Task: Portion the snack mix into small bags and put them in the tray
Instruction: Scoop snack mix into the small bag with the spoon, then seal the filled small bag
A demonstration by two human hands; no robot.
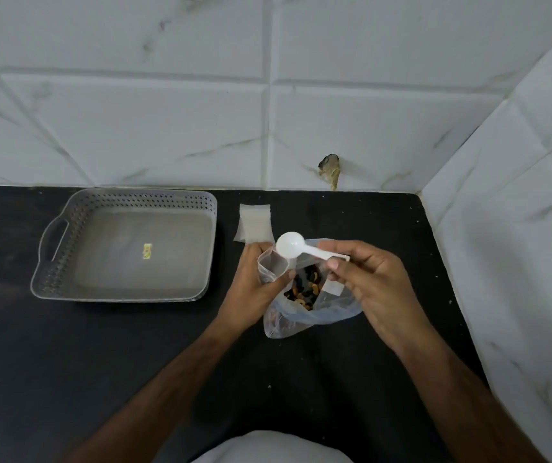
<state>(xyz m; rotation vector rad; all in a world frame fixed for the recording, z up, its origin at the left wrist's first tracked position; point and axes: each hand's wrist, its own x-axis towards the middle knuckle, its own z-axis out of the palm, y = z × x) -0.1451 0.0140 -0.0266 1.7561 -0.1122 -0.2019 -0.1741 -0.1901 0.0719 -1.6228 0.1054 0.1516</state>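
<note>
We are at the filling step: our left hand [257,279] pinches a small zip bag [271,266] open, our right hand [373,282] grips the white scoop [293,244] above the snack mix [308,285] in its big bag [321,305]. Next we must dip the scoop. The tray [124,243] holds no bags yet.

Two forearms in view, both bare from elbow down; no sleeves visible. Left hand [261,279] and right hand [373,282] bare: no gloves, rings, watch or bands. Nails short, unpainted; right thumbnail visible. White garment [273,447] at bottom edge centre, plain, rounded fold, no print or seams discernible. Rest of body out of view.
</note>
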